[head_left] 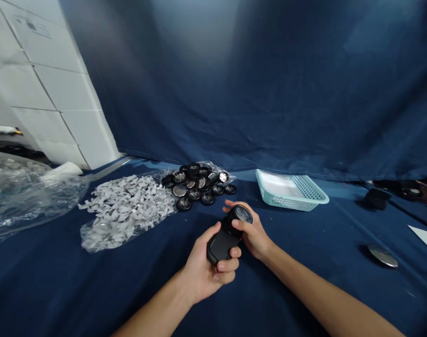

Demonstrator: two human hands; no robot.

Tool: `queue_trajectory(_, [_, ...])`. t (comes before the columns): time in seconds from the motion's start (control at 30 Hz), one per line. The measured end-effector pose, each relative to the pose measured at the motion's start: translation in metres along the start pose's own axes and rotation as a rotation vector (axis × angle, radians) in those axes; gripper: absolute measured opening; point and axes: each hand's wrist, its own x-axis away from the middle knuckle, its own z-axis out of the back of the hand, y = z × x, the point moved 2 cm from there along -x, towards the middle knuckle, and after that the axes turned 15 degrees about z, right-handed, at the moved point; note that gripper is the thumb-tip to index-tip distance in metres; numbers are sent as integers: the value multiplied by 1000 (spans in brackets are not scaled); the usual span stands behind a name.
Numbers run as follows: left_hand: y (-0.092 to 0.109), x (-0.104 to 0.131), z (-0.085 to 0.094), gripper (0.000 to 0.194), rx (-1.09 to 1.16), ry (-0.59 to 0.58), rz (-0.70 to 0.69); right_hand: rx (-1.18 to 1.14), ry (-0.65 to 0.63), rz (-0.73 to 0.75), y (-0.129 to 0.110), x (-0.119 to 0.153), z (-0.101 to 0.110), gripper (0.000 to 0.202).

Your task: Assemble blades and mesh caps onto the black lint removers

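Both of my hands are around a black handheld shaver (222, 243) with a round silver mesh head, tilted up and to the right. My left hand (206, 269) wraps its lower body, thumb on the near side and fingers curled underneath. At the head end, my right hand (255, 234) grips it, thumb pressed just below the mesh. Beyond the hands lies a pile of round black shaver heads (194, 194) with silver mesh, partly on clear plastic. Many small grey plastic parts (129, 206) are heaped on a plastic bag left of that pile.
A light-blue basket (286, 202) holding white paper stands behind my right hand. An oval shiny object (382, 256) lies on the blue cloth (304, 299) at right. Clear plastic bags (31, 196) lie at far left, near white boxes (59, 89). A blue curtain (251, 93) hangs behind.
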Motion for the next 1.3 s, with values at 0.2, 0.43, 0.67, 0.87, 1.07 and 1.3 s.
queue_trajectory(0.2, [2, 1, -1, 44, -16, 23, 4, 5, 28, 11, 1, 4, -4, 40])
queue_trajectory(0.43, [13, 3, 0, 40, -248, 340, -264, 53, 147, -56, 12, 13, -7, 51])
queue_trajectory(0.67, [28, 16, 4, 57, -741, 711, -649, -59, 106, -63, 14, 13, -5, 44])
queue_trajectory(0.87, [34, 20, 11, 47, -583, 609, -483, -85, 87, -125, 13, 10, -3, 45])
queue_trajectory(1.07, [37, 20, 13, 44, -417, 497, -347, -59, -8, -117, 10, 11, -6, 44])
queue_trajectory(1.3, [35, 21, 11, 39, -458, 516, -413, -38, 33, -133, 16, 13, -5, 41])
